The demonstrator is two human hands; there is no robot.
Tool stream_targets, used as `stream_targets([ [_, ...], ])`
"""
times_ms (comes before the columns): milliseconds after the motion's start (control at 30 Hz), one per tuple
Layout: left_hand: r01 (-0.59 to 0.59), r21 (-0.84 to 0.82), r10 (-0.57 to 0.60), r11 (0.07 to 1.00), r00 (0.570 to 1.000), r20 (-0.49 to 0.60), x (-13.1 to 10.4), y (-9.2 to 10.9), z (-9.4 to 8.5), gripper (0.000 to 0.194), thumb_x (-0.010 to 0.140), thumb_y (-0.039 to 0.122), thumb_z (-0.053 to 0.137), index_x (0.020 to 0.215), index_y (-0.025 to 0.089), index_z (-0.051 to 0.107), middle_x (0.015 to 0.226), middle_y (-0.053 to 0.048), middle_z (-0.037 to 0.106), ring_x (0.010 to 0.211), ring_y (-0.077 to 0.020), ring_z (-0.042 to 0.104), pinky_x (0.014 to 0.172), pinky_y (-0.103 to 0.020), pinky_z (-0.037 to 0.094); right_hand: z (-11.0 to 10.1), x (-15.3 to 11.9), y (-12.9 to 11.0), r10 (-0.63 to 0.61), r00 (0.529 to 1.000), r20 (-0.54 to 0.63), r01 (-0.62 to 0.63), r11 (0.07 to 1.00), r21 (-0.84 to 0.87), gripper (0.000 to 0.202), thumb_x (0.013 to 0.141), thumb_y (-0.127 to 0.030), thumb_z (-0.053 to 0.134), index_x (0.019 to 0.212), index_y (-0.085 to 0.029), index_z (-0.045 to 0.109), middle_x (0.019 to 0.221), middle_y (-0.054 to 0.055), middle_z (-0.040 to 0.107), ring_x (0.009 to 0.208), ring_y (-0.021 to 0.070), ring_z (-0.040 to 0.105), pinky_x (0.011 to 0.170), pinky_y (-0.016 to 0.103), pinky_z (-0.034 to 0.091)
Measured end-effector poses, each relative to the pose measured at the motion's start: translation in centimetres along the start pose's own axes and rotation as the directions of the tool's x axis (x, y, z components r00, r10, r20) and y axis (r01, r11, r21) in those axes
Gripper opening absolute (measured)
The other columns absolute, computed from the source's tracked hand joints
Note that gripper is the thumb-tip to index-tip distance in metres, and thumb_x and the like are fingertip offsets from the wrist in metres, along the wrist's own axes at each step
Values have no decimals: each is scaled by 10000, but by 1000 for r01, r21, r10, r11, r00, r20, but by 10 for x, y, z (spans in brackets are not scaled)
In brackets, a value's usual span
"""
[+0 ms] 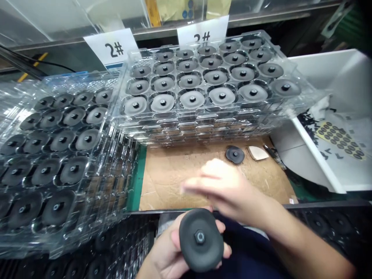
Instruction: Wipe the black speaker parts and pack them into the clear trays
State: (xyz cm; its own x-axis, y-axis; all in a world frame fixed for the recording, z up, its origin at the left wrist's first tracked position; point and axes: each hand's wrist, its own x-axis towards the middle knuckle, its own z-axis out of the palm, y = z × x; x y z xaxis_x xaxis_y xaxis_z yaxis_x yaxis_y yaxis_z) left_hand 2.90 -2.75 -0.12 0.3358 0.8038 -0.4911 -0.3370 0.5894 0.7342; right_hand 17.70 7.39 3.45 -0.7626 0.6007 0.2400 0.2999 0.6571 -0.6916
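My left hand (pixel 171 248) grips a black rounded disc (pixel 201 242) by its edge, low in the head view. The disc's dished face, with a short stem and a pale ring at its centre, is turned towards me. My right hand (pixel 223 186) hangs just above and right of it, over a cardboard sheet (pixel 165 170). Motion blurs its fingertips, but the fingers look stretched out to the left, and I see nothing held in them. A second black disc (pixel 235 154) lies on the cardboard just beyond this hand, beside a small cream-coloured pad (pixel 258 153).
Stacked clear plastic trays (pixel 192 116) of similar discs stand behind the cardboard, and another tray stack (pixel 95 155) rises on the left. To the right, a white bin (pixel 316 155) holds small black pieces and a yellow sticker sheet (pixel 340 139). A dark pen-like tool (pixel 274 156) lies near it.
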Motion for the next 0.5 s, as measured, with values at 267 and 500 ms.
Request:
stream_targets([
  [267,163,-597,-49,785,978,202,1,9,-12,314,714,155,652,1026,186,647,982,-75,676,841,-235,662,672,-274,547,69,-53,51,432,902,1,-428,893,137,198,885,-200,485,992,-232,648,851,19,660,795,147,590,722,268,458],
  [500,122,-546,-82,829,992,97,5,12,-6,510,553,279,793,1032,203,636,1038,-65,651,917,-259,635,781,-317,515,42,-46,19,431,870,-241,-413,902,123,237,914,-220,435,1100,-235,582,970,36,652,857,161,573,738,306,439],
])
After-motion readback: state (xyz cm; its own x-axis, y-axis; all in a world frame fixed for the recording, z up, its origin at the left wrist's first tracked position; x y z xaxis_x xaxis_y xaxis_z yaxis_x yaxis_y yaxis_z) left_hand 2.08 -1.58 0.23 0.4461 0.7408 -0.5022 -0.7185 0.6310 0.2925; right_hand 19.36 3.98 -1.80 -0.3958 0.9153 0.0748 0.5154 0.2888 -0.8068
